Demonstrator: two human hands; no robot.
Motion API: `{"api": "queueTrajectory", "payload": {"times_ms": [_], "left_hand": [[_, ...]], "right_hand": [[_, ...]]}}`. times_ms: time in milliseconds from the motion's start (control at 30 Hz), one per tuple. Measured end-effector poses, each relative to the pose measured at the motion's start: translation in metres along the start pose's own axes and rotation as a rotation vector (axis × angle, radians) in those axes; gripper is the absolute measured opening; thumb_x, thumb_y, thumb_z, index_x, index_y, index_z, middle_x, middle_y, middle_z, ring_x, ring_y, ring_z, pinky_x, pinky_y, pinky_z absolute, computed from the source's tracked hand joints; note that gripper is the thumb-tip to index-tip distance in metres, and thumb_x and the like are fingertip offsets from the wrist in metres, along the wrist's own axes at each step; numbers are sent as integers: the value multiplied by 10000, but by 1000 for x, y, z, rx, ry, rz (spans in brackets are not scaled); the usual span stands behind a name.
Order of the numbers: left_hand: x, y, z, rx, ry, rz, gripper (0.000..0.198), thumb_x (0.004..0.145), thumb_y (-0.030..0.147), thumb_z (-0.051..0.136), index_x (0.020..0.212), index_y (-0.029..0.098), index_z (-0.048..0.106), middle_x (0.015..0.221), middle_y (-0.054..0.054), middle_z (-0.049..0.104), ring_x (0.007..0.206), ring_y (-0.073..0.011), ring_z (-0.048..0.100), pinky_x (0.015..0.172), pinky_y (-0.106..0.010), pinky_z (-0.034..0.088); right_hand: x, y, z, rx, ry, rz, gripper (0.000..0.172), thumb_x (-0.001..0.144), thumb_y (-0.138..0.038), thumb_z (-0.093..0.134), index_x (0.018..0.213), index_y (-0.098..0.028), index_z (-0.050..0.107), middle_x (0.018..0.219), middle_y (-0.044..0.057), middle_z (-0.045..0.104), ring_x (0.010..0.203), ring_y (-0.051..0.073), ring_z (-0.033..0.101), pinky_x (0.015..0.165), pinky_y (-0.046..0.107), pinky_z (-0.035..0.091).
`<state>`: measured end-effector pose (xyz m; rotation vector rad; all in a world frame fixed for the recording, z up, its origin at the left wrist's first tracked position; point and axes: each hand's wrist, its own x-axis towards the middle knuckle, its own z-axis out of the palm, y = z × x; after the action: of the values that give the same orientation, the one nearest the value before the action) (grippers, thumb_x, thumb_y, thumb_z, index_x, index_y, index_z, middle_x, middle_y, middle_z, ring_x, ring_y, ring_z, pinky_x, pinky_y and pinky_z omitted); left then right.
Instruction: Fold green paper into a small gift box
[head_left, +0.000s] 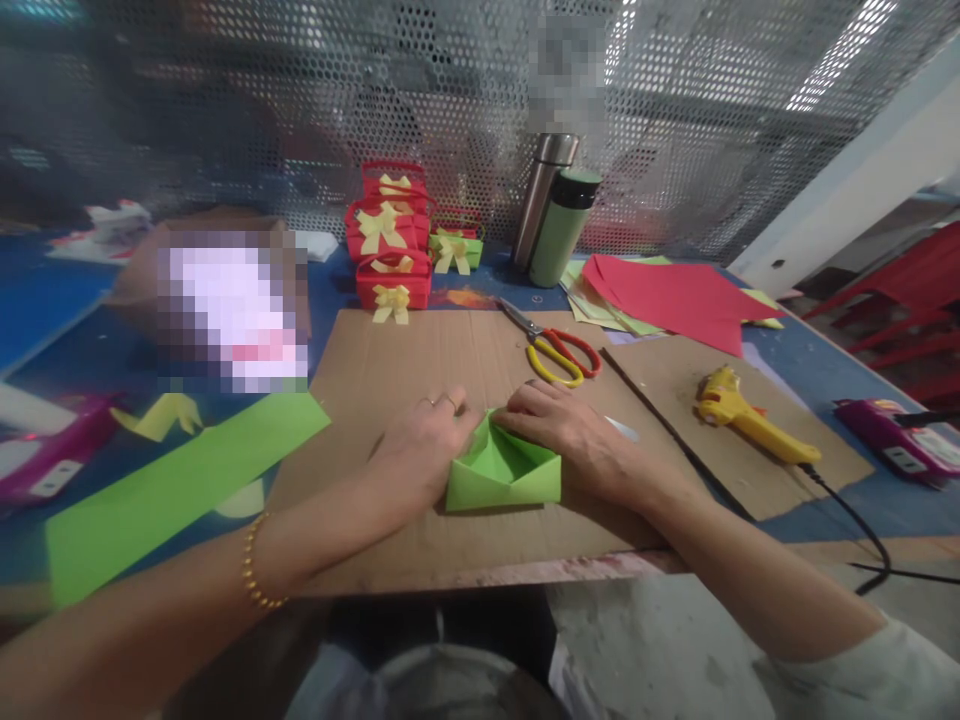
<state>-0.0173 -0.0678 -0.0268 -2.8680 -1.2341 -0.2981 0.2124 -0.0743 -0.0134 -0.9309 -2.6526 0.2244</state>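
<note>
A folded green paper box [504, 478] sits on the cardboard sheet [390, 400] in front of me, its top open and its far side partly hidden by my fingers. My left hand [431, 435] is closed on the box's left far edge, with the fingers bent. From the other side, my right hand [566, 430] has its fingers curled over the right far edge of the same box. Beyond the hands lie scissors [555, 350] with one yellow and one red-orange handle. A long green paper strip [180, 490] rests to the left of my left hand.
Several red paper baskets [390, 235] with yellow bows stand at the back, beside a green one [457, 252]. A steel flask [544, 200] and green bottle [564, 228] stand behind. Red paper sheets [667, 295], a yellow glue gun [754, 415] and its cord are at right.
</note>
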Motion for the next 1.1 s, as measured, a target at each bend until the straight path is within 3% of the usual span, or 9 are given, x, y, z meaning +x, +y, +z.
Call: {"api": "queueTrajectory", "payload": {"times_ms": [167, 333, 533, 800, 1100], "left_hand": [[-2, 5, -5, -33, -61, -63, 276, 1031, 183, 396, 1056, 168, 671, 1054, -107, 575, 928, -229, 571, 805, -365, 499], [-1, 9, -8, -119, -129, -96, 263, 1023, 172, 393, 1045, 175, 655, 982, -75, 556, 834, -195, 540, 769, -326, 483], [-1, 9, -5, -53, -103, -36, 303, 1000, 102, 383, 1157, 167, 634, 962, -72, 568, 817, -189, 550, 788, -319, 503], [0, 8, -2, -60, -84, -22, 295, 1002, 104, 374, 1133, 141, 636, 947, -86, 587, 830, -209, 577, 811, -353, 524], [1, 8, -6, -122, -105, -43, 291, 1000, 114, 366, 1073, 148, 645, 973, -86, 592, 853, -205, 572, 821, -351, 509]], "right_hand": [[3, 0, -2, 19, 9, -18, 200, 978, -117, 483, 1065, -165, 657, 951, 96, 604, 854, 218, 503, 761, 375, 422], [3, 1, -1, 107, 23, -45, 206, 957, -94, 508, 1098, -162, 642, 990, 106, 605, 883, 218, 535, 764, 365, 453], [4, 5, 6, 102, 44, -17, 195, 1011, -127, 462, 1064, -166, 645, 991, 110, 600, 871, 210, 541, 760, 361, 479], [5, 1, 1, 64, -2, -14, 213, 994, -117, 462, 1079, -152, 654, 980, 112, 585, 865, 218, 526, 749, 366, 471], [3, 5, 9, 29, 50, -51, 243, 995, -122, 452, 1076, -163, 678, 992, 120, 615, 881, 234, 526, 760, 386, 456]]}}
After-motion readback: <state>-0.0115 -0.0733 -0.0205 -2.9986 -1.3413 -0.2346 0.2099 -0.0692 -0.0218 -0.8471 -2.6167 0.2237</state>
